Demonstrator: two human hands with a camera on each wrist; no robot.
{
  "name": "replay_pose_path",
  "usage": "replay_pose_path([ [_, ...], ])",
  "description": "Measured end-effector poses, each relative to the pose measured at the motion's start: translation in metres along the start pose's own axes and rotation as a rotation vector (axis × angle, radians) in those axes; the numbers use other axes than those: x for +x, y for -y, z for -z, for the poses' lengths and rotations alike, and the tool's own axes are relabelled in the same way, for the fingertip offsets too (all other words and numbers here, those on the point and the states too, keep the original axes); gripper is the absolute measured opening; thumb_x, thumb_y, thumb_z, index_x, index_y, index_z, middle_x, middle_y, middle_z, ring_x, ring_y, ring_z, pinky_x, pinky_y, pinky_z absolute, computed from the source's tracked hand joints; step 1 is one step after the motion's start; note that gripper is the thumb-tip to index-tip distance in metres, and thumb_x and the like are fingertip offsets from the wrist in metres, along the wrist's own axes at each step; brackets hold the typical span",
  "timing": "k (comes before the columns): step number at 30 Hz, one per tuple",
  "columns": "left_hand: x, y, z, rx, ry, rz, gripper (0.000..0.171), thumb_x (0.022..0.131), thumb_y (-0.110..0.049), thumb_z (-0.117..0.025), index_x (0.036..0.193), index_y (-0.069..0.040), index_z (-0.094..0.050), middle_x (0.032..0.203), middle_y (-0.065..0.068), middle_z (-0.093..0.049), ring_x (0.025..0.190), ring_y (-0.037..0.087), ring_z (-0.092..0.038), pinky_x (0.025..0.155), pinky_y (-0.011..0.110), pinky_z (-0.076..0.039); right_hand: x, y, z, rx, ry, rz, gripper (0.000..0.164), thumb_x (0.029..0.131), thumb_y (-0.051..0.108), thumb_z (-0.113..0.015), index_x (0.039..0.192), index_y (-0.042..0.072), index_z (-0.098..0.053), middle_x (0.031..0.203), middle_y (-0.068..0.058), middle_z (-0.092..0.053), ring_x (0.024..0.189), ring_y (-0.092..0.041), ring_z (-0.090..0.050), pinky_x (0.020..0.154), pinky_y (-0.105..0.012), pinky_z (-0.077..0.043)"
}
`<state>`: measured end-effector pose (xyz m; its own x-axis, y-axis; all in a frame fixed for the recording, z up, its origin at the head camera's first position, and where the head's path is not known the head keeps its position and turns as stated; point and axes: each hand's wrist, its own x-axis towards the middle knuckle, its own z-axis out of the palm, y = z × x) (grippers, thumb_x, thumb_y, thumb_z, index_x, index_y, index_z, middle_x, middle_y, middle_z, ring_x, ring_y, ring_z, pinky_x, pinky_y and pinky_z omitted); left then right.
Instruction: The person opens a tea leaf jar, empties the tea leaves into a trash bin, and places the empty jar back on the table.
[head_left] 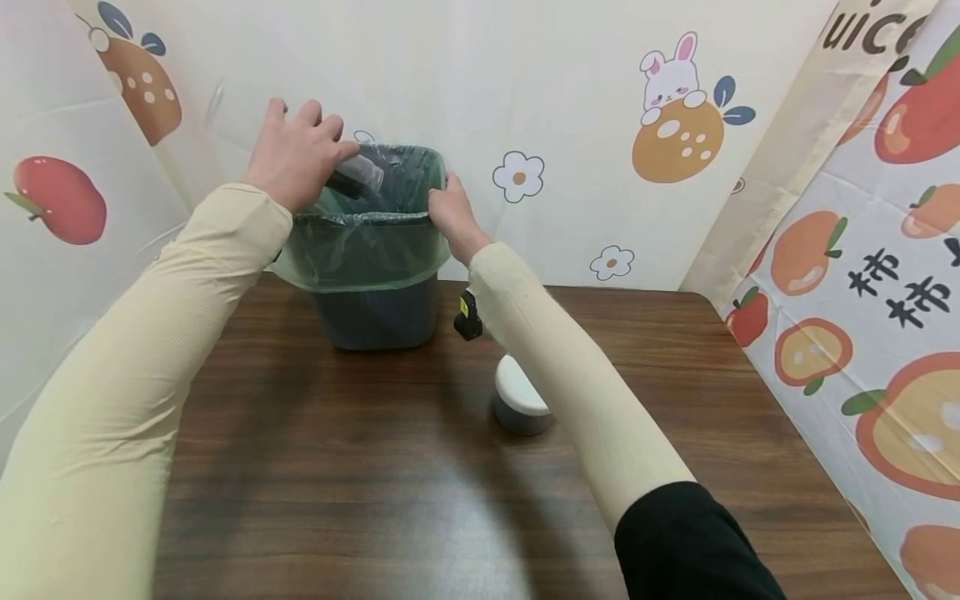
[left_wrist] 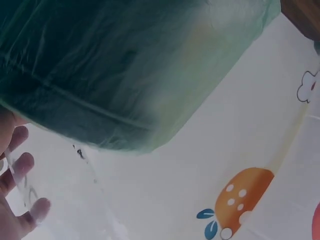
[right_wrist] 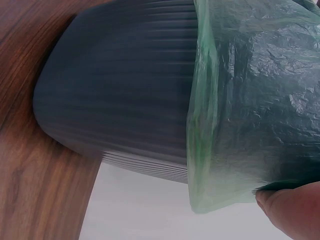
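My left hand [head_left: 303,154] grips a clear container [head_left: 236,112] above the trash can. It lies tilted, with its lower end over the opening and something dark at that end. In the left wrist view, the left fingertips [left_wrist: 22,162] show against its see-through wall. A green plastic bag [head_left: 360,250] lines the dark grey trash can [head_left: 375,317] and hangs over its rim. My right hand [head_left: 456,215] holds the can's right rim, bag included, with the thumb [right_wrist: 292,207] outside in the right wrist view. What lies at the can's bottom is hidden.
The trash can stands at the back of a brown wooden table [head_left: 352,500]. A low round object [head_left: 517,392], white above and grey below, sits on the table beside my right forearm. Behind and at the sides hangs printed cloth [head_left: 570,100] with fruit pictures.
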<state>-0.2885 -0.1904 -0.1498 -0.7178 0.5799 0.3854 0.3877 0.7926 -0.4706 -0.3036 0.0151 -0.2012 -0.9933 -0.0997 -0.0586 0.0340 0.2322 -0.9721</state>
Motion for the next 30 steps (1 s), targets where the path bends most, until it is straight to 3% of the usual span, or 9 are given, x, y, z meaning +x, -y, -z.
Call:
replay_pose_path([
  [21,0.002,-0.0009,-0.0002,0.014,0.002,-0.011,0.038,0.084,0.011,-0.055,0.117,-0.008,-0.057,0.098,0.021,-0.047,0.092,0.04,-0.038,0.077,0.06,-0.033,-0.0022,0.0,-0.0002,0.002,0.012,0.005,0.054,0.102,0.013,-0.029,0.153,0.015,-0.014,0.155,-0.001,-0.022,0.14,-0.014,-0.022,0.109,-0.033,-0.026],
  [30,0.001,-0.0024,-0.0005,0.023,-0.033,-0.02,0.035,0.084,0.011,-0.056,0.113,-0.008,-0.057,0.097,0.02,-0.048,0.091,0.04,-0.041,0.074,0.059,-0.036,-0.0024,-0.0013,-0.0016,0.012,0.009,0.046,0.052,0.102,0.011,-0.029,0.152,0.011,-0.016,0.153,-0.005,-0.026,0.139,-0.015,-0.027,0.108,-0.034,-0.029],
])
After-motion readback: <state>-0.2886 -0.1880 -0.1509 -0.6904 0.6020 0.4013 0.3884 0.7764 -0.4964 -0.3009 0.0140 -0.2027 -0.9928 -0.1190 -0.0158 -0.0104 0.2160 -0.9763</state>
